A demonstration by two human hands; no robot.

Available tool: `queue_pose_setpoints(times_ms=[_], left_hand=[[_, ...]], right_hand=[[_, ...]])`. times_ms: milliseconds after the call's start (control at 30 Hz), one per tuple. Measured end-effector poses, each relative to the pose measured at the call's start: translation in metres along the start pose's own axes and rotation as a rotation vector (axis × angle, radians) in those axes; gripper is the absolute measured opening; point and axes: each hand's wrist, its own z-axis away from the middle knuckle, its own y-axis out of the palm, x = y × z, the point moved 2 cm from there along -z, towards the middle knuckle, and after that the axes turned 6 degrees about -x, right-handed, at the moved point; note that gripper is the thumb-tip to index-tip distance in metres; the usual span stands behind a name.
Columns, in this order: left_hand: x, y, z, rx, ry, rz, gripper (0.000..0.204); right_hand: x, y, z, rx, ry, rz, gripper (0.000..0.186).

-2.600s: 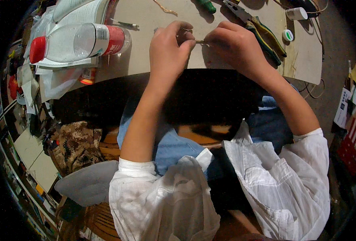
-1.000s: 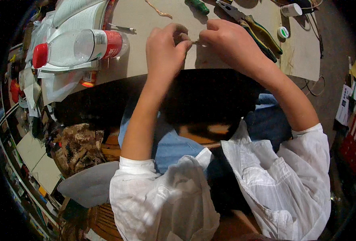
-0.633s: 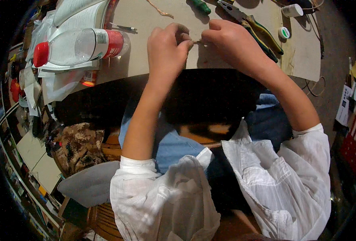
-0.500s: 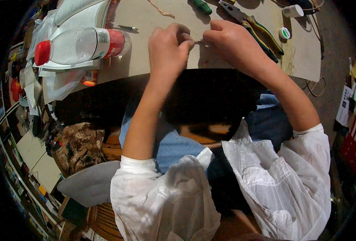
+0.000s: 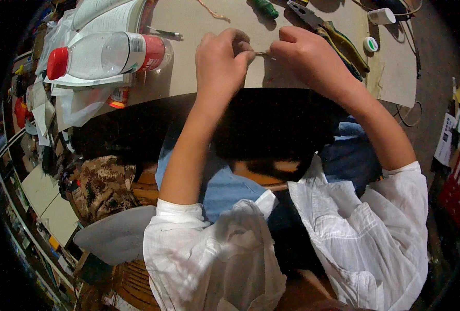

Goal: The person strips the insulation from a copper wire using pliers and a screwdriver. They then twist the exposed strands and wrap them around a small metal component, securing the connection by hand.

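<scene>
Over the near part of the table (image 5: 183,72), my left hand (image 5: 222,59) and my right hand (image 5: 307,57) face each other, both closed in a pinch. Between their fingertips runs a short, thin, wire-like strand (image 5: 262,53), with an end hidden in each hand. Just right of my right hand lie pliers (image 5: 338,44) with dark green and yellow handles, jaws pointing away from me. A copper-coloured strand (image 5: 213,10) rests on the table beyond my left hand, and a green tool handle (image 5: 263,8) lies at the far edge of view.
At the left, a clear bottle (image 5: 110,54) with a red cap lies on its side over an open book (image 5: 110,23). A thin pen-like item (image 5: 165,33) lies near it. At the right are a white cylinder (image 5: 381,16) and a small round white-and-green cap (image 5: 370,44).
The view has shifted slightly. My fingertips are a little farther apart, and slightly more of the strand shows between them. Both hands keep their pinch.
</scene>
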Motion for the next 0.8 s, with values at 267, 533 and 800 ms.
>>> queue_pose_setpoints(times_ms=[267,533,800], left_hand=[[0.0,-0.002,-0.002,0.006,0.038,-0.03,0.024],[0.008,-0.003,-0.001,-0.048,0.005,0.045,0.02],[0.004,-0.01,-0.003,-0.029,0.163,-0.101,0.025]], right_hand=[[-0.009,-0.005,0.009,0.053,-0.019,0.007,0.014],[-0.022,-0.019,0.027,0.071,0.08,0.041,0.02],[-0.008,-0.014,0.028,-0.204,0.213,-0.345,0.019]])
